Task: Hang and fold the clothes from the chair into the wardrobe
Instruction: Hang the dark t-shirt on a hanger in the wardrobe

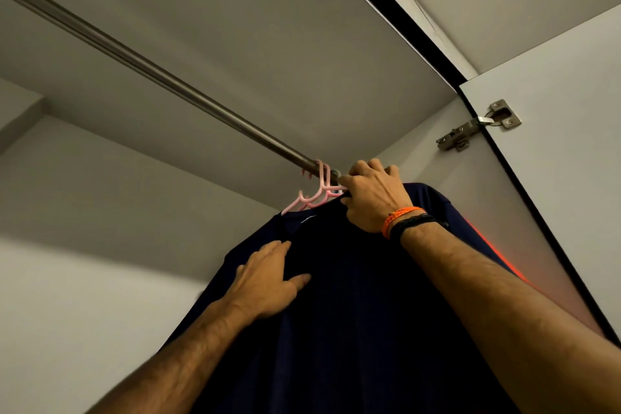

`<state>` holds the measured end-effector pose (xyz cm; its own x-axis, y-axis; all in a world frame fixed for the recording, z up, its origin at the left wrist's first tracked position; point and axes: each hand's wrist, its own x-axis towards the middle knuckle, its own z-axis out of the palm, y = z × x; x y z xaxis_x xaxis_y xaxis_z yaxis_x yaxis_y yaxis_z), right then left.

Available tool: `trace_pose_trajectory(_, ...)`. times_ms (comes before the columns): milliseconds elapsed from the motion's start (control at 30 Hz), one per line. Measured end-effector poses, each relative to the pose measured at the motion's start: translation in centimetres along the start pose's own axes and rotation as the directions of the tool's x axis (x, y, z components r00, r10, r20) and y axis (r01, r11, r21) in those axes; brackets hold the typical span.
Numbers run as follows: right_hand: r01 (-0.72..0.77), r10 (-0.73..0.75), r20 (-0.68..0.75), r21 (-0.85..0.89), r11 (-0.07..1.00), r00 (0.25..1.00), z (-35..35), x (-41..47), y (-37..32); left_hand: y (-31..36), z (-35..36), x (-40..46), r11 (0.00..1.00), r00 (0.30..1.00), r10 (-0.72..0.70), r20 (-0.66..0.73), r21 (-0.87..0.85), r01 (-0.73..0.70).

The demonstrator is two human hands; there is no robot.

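Note:
A dark navy shirt (pixel 353 312) hangs on a pink hanger (pixel 314 198) whose hook sits over the metal wardrobe rail (pixel 161 76) near its right end. My right hand (pixel 373 198) grips the hanger's neck at the shirt collar, just under the rail. My left hand (pixel 268 279) lies flat on the shirt's left shoulder, fingers straight. More than one pink hook shows on the rail. An orange edge (pixel 500 255) of the cloth shows at the right.
The white wardrobe top panel (pixel 268 44) is close above the rail. The open door (pixel 554 161) with its metal hinge (pixel 477 126) stands at the right. The white back wall (pixel 84 212) fills the left.

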<state>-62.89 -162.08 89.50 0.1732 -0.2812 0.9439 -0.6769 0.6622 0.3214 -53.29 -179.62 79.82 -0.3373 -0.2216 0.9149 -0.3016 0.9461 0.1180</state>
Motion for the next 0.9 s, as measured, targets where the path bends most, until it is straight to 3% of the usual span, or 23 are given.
trace_pose_trajectory(433,-0.088,0.089,0.010,0.261,0.961,0.996,-5.8,-9.0,-3.8,2.8,-3.3,-8.8,0.996,0.999,0.010,-0.043,-0.090,-0.014)
trace_pose_trajectory(733,-0.151,0.141,0.054,0.313,0.938,0.989,-12.5,-23.1,-4.1,9.0,-3.2,-21.1,0.900,0.997,0.052,0.065,-0.435,-0.019)
trace_pose_trajectory(900,-0.244,0.198,0.181,0.285,0.927,0.963,-17.3,-34.0,-2.2,13.4,-1.0,-29.6,0.843,0.984,0.060,0.166,-0.537,0.039)
